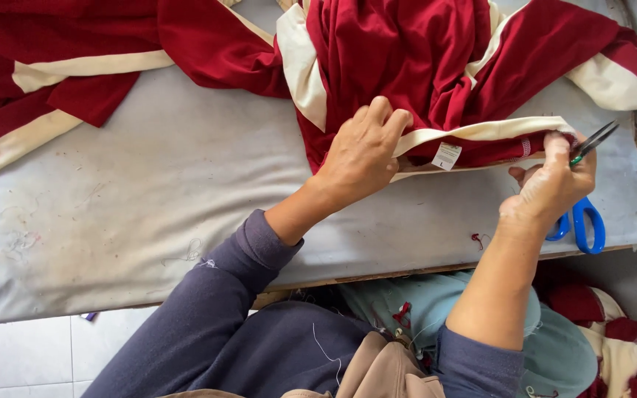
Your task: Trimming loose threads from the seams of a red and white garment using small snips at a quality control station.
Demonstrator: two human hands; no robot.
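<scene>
**One head-worn view, looking steeply down**

A single camera sits on the person's head and looks almost straight down over the chest and forearms onto the grey padded table (149, 191). It is close: the left hand (359, 155) and right hand (551, 184) fill the middle of the frame. The table's near edge runs across the lower half, slightly tilted, with tiled floor (23, 354) showing at lower left. No second view exists to overlap.
</scene>
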